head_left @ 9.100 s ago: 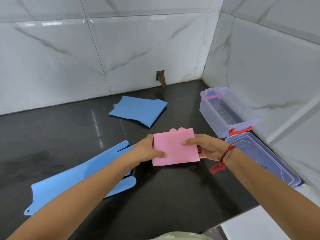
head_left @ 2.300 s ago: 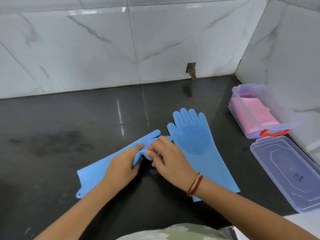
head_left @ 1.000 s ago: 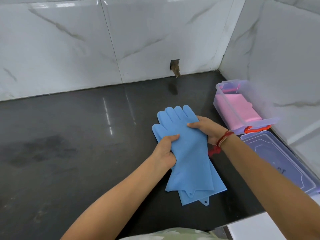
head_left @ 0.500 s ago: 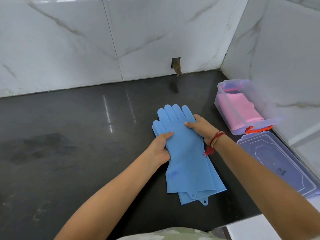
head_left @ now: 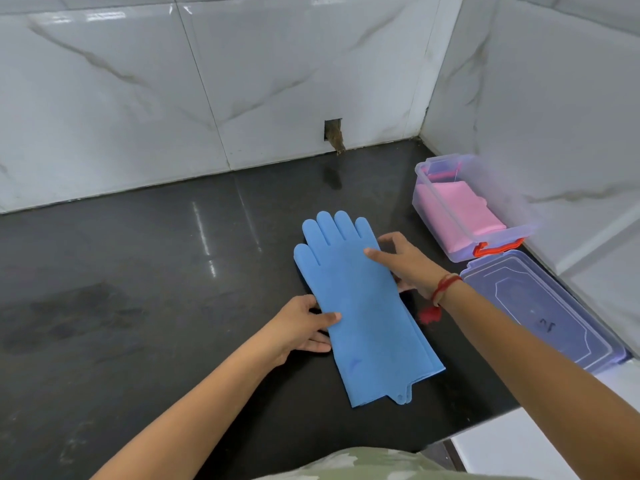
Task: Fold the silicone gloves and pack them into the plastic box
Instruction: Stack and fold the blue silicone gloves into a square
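Two blue silicone gloves (head_left: 363, 306) lie stacked flat on the black counter, fingers pointing away from me, cuffs toward me. My left hand (head_left: 301, 327) pinches the stack's left edge at mid-length, thumb on top. My right hand (head_left: 405, 261) grips the right edge near the palm, thumb on top and fingers under. The clear plastic box (head_left: 436, 202) stands at the right by the wall, with folded pink gloves (head_left: 460, 209) inside.
The box's clear lid (head_left: 540, 306) lies flat on the counter right of my right arm. White marble-look tiles form the back and right walls, with a small hole (head_left: 333, 131) in the back wall. The counter's front edge (head_left: 467, 431) runs near the lower right.
Since a second ago both hands have slid along the stacked gloves: the left hand moved down toward the cuffs, the right hand stays by the palm. The gloves now lie more squarely aligned.
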`<state>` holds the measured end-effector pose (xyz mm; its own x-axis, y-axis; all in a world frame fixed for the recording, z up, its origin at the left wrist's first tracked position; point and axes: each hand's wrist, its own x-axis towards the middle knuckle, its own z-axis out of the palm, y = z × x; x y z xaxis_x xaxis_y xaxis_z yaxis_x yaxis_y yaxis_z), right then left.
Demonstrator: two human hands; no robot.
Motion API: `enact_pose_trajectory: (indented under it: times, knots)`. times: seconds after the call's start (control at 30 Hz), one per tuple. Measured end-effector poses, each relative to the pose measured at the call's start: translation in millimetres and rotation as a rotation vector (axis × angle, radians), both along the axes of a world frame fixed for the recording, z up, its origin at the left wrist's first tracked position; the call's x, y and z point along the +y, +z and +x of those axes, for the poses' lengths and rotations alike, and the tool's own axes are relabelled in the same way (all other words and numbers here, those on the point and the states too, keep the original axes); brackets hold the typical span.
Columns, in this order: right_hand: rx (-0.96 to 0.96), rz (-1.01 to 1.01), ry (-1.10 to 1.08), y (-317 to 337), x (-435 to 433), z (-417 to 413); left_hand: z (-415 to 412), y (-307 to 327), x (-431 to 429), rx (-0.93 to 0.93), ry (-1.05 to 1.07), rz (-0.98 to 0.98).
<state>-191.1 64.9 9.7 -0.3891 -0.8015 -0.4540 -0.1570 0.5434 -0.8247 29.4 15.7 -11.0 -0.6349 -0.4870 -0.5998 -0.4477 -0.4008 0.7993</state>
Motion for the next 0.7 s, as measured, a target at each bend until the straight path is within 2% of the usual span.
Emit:
enact_pose_trajectory:
  times: [0.13, 0.2, 0.37, 0.47, 0.7]
  knots:
    - [-0.175, 0.077, 0.134, 5.3, 27.8, -15.4, -4.5, -6.3, 14.0, 0.023, 0.088, -0.132]
    - [-0.189, 0.067, 0.124, 4.4, 32.5, -17.6, -5.0, -6.3, 17.2, 0.003, 0.104, -0.202]
    - [-0.103, -0.044, 0.053, -4.9, 34.9, -12.4, -6.8, -8.5, 18.4, -0.043, 0.102, -0.352]
    - [0.011, -0.120, 0.030, -9.6, 35.2, -10.9, -6.0, -11.1, 18.7, -0.041, 0.139, -0.327]
    - [0.292, -0.122, 0.040, -15.7, 29.7, -2.1, -8.6, -10.4, 14.3, -0.071, 0.127, -0.264]
